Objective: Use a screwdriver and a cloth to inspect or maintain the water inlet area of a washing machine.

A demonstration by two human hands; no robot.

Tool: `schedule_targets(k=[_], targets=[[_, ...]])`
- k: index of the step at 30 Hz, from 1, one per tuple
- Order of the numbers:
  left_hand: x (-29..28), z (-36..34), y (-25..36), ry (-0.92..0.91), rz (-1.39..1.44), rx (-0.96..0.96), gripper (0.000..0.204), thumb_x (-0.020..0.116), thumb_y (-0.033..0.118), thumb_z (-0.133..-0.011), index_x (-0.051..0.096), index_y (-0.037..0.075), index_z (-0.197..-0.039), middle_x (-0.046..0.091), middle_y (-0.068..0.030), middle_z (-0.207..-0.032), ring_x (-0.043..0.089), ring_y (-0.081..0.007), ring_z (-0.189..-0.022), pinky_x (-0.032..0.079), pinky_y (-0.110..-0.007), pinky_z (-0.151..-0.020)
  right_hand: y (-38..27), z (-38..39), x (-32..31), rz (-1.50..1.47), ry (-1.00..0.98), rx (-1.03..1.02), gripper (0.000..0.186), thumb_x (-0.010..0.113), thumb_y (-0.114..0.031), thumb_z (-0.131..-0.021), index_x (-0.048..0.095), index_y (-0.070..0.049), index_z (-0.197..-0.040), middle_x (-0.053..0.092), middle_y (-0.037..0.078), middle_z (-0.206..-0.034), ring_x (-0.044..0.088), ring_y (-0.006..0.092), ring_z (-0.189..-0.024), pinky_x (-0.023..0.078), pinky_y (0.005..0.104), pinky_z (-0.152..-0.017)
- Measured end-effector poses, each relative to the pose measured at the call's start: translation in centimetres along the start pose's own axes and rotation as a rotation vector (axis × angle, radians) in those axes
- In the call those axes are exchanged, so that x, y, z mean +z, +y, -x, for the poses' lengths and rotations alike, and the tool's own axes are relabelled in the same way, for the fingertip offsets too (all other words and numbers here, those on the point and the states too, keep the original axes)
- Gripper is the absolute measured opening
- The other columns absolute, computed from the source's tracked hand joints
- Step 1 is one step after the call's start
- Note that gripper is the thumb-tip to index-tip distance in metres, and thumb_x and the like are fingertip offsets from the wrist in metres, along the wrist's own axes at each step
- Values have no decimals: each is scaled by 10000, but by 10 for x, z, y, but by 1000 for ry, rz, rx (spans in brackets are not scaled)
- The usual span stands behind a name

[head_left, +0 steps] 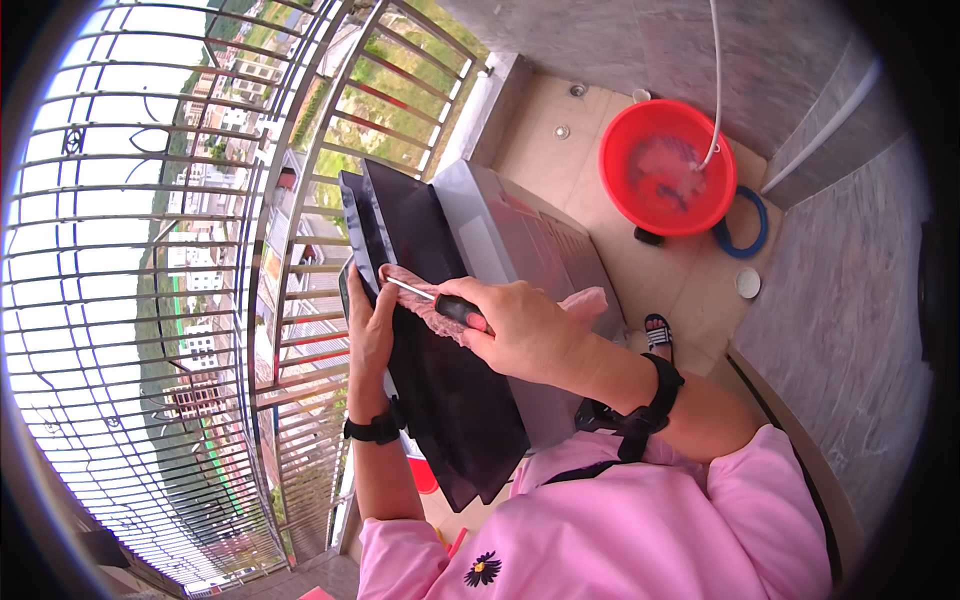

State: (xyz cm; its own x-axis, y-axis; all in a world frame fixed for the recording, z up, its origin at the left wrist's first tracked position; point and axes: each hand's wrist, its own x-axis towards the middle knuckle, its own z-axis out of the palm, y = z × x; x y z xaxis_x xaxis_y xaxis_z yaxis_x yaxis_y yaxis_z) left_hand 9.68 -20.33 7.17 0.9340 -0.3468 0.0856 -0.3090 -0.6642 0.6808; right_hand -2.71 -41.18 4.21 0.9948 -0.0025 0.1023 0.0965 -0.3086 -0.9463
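Observation:
A boxy grey appliance [545, 240] with dark, glossy black panels [455, 375] stands tilted in front of me. My right hand [525, 330] is closed round the black and red handle of a screwdriver [462, 311], its metal shaft pointing left. A crumpled pink cloth [425, 312] lies under the shaft, against the black panel, and more pink cloth shows beyond my right hand. My left hand [372, 325] grips the left edge of the black panel, its thumb near the screwdriver's tip. The tip's exact contact point is too small to tell.
A metal railing [265, 300] runs along the left side. At the far right, a red basin [620, 190] holds water, with a white hose [717, 80] hanging into it. Beside it lie a blue ring [745, 240] and a small white cup [747, 283] on the tiled floor.

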Motion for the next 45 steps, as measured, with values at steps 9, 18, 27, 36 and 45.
schedule_targets(k=[9,18,27,36,45], targets=[[-4,0,-17,-4,-17,-51,646,571,176,-959,307,-36,-1509,542,-211,-1301,540,-273,-1178,404,-338,-1052,-3,17,-18,-136,108,-82,383,625,-49,-854,633,30,-1228,673,257,-1027,683,382,-923,544,441,-822],[-4,-1,-17,24,-68,-10,643,586,207,-980,322,-39,-1512,552,-235,-1321,560,-299,-1196,415,-350,-1043,-29,3,5,182,22,104,422,657,-147,-888,598,34,-1266,710,209,-967,716,351,-890,570,427,-785],[-6,-1,-25,5,-40,-38,624,440,338,-1082,288,-68,-1531,497,-251,-1437,485,-308,-1336,349,-353,-1119,-9,-23,32,-126,191,-68,446,671,-73,-861,581,87,-1267,690,274,-930,703,378,-879,556,433,-797],[-5,-2,-15,-29,85,-102,594,409,295,-1089,287,-85,-1530,452,-224,-1481,435,-272,-1368,310,-329,-1142,-27,5,27,71,68,-62,481,634,-115,-905,525,85,-1328,670,234,-1034,700,383,-847,569,416,-801],[-4,-2,-37,-29,135,-86,516,401,241,-1093,340,-52,-1512,529,-177,-1364,496,-237,-1241,366,-326,-1083,-37,-16,50,171,107,4,466,621,-99,-888,529,107,-1296,660,216,-976,698,354,-859,581,400,-782]])
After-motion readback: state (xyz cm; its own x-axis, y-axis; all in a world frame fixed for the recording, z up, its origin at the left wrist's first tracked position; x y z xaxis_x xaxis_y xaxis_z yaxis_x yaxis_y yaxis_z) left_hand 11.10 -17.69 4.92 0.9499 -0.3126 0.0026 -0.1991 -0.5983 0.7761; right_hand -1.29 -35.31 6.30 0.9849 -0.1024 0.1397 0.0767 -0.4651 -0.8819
